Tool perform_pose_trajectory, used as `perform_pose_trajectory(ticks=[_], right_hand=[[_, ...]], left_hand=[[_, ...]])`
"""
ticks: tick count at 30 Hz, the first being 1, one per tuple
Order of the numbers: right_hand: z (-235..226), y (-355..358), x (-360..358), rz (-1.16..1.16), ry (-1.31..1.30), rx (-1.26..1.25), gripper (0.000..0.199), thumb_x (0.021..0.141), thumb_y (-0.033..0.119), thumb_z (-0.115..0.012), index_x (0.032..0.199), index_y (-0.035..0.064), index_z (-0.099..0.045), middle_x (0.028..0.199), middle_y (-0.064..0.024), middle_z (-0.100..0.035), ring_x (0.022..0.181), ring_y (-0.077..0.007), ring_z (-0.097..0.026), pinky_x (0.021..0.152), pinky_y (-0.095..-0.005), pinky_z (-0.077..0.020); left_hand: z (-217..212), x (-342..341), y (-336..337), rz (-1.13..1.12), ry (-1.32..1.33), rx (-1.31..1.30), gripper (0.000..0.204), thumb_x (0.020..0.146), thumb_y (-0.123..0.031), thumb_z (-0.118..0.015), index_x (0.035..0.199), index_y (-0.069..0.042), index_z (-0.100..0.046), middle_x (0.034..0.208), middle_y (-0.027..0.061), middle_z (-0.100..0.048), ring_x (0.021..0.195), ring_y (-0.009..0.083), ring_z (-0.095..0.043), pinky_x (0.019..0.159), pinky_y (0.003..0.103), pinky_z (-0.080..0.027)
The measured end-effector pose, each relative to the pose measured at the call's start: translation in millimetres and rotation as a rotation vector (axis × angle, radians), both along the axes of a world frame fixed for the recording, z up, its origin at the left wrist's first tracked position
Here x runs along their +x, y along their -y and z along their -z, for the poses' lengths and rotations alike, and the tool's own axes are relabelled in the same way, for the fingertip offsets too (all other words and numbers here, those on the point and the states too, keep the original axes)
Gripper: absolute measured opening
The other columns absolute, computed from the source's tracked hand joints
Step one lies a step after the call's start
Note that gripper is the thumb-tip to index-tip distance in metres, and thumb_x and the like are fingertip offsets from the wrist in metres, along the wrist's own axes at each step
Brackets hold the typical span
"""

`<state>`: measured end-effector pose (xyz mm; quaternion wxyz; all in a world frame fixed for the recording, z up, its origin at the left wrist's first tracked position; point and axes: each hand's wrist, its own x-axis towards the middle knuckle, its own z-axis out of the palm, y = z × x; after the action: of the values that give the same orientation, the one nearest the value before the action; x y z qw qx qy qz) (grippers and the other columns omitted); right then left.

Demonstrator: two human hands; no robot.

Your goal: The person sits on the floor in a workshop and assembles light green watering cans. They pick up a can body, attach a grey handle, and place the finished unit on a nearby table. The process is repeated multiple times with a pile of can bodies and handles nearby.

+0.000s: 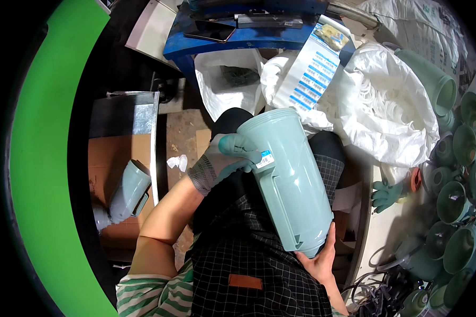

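A pale green plastic pitcher (pixel 296 174) lies slantwise across my lap, its round rim at the top and a long handle (pixel 283 206) along its near-left side. My right hand (pixel 320 259), bare, grips the pitcher's base from below. At the upper end of the handle, my left hand (pixel 230 156), in a grey and green glove, has its fingers closed at a small blue and white sticker (pixel 265 159). The sticker appears to lie against the pitcher's wall; the fingertips hide its left edge. A sheet of blue and white stickers (pixel 312 71) hangs beyond the pitcher.
White sacks, one holding pale rings (pixel 378 100), stand ahead. A phone (pixel 210 31) rests on the blue bench (pixel 248 41). On the right, several green pitchers (pixel 452 201) and a green glove (pixel 386 196) crowd the side. Another pitcher (pixel 129 190) lies in a cardboard-lined bin at left.
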<state>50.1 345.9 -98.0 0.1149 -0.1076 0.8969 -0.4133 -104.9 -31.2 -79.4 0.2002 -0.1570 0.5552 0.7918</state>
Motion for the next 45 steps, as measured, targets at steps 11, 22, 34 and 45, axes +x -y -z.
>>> perform_pose_trajectory(ticks=[11, 22, 34, 45], right_hand=[[-4.2, -13.3, -33.7, 0.112, 0.475, -0.671, 0.122, 0.067, 0.013, -0.094, 0.163, 0.0021, -0.018, 0.157, -0.0172, -0.04, 0.142, -0.0286, -0.044, 0.118, -0.0441, -0.035], [-51.1, -25.0, -38.9, 0.581, 0.496, -1.181, 0.07, 0.075, 0.038, -0.082, 0.127, 0.0051, -0.048, 0.126, -0.0175, -0.059, 0.113, -0.0329, -0.061, 0.093, -0.0441, -0.0535], [-150.4, -29.0, -274.5, 0.369, -0.096, -0.867, 0.093, 0.084, 0.035, -0.065, 0.164, 0.0128, -0.023, 0.136, -0.0192, -0.058, 0.092, -0.0312, -0.072, 0.063, -0.034, -0.0577], [-188.1, 245.8, -522.6, 0.248, 0.178, -1.132, 0.073, 0.088, 0.03, -0.073, 0.148, 0.0229, -0.033, 0.14, -0.0189, -0.044, 0.113, -0.0405, -0.058, 0.078, -0.0486, -0.0616]], left_hand=[[25.7, 7.5, -2.8, -0.101, -0.922, -1.04, 0.09, 0.075, -0.033, -0.09, 0.147, 0.0, -0.047, 0.134, 0.0216, -0.057, 0.122, 0.037, -0.058, 0.105, 0.046, -0.049], [-134.3, -230.6, -46.5, -0.048, -1.297, -1.659, 0.067, 0.095, -0.04, -0.067, 0.148, -0.004, -0.048, 0.142, 0.0235, -0.055, 0.122, 0.0393, -0.06, 0.102, 0.048, -0.05], [-130.4, -68.8, -10.0, -0.386, -1.737, -1.801, 0.026, 0.081, -0.042, -0.079, 0.088, -0.017, -0.074, 0.092, 0.0031, -0.066, 0.083, 0.0261, -0.065, 0.066, 0.039, -0.046], [-40.1, 61.4, 19.5, 0.156, -1.612, -1.104, 0.024, 0.07, -0.033, -0.074, 0.093, -0.024, -0.072, 0.108, -0.0043, -0.068, 0.091, 0.0249, -0.065, 0.066, 0.04, -0.051]])
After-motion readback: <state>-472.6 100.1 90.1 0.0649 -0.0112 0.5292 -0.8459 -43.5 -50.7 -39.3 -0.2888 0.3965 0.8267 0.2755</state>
